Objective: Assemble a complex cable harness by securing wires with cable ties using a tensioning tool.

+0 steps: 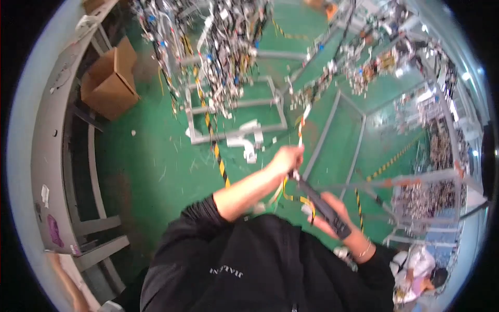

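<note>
My left hand [287, 159] is closed round a white and orange wire bundle [301, 131] that runs up toward hanging wire harnesses [312, 93]. In my right hand [337, 210] lies a long dark grey bar-shaped tool [323, 207] with small marks near its lower end; its exact kind is unclear. The tool slants from just below my left hand down to my right wrist. Loose yellow and black wires [293, 198] dangle beside it and pass by my right fingers, which are partly hidden behind the tool.
Dense wire harnesses [218, 52] hang from grey metal frames [236, 104] ahead. An open cardboard box [110, 83] stands at the left by a long bench [49, 156]. White scraps [248, 143] lie on the green floor. Another person [423, 275] is at the lower right; someone's arm [67, 283] shows lower left.
</note>
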### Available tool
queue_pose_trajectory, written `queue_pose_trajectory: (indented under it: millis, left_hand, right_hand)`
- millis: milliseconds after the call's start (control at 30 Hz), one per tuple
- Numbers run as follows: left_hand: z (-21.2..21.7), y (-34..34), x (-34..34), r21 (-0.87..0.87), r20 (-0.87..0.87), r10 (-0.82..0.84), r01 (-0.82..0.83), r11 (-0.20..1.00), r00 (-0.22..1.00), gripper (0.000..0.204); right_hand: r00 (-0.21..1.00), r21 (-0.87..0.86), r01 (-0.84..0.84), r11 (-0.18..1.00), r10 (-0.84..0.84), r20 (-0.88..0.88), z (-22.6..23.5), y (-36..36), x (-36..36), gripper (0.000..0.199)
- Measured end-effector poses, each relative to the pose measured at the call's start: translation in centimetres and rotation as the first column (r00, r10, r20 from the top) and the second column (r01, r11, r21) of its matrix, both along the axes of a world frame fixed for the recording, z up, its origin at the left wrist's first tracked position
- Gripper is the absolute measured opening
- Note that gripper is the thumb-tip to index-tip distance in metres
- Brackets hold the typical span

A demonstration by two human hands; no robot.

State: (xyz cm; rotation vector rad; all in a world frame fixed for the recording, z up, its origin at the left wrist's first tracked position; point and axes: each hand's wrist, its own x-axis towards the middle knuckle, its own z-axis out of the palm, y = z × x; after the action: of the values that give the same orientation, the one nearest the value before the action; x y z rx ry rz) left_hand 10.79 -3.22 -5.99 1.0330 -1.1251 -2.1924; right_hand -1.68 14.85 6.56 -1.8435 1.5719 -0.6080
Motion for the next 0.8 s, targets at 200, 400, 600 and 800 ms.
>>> queue_pose_trajectory:
  millis: [200,400,600,800]
  left_hand:
    - [5.9,-0.5,2.7,0.122,-0.125,-0.037,0.053,0.991,0.992,0.041]
    - [5.8,-0.5,2.3,0.104,-0.093,-0.005,0.015,0.994,0.996,0.041]
    - [6.2,-2.1,5.0,0.406,-0.299,0.04,0.089,0.91,0.953,0.037]
    - [-2.1,-5.8,9.5,-0.256,0.231,-0.178,0.236,0.937,0.956,0.034]
  right_hand:
    - [0.999,-0.088,-0.001,0.996,0.004,0.036,1.7,-1.1,0.1,0.034]
    - [0.991,-0.037,0.133,0.99,-0.131,0.041,0.2,0.5,0.6,0.027]
    - [0.98,-0.118,0.196,0.974,-0.198,-0.01,0.6,4.2,-1.5,0.021]
    - [0.798,-0.427,0.172,0.888,-0.38,-0.468,-8.1,2.5,-4.4,0.033]
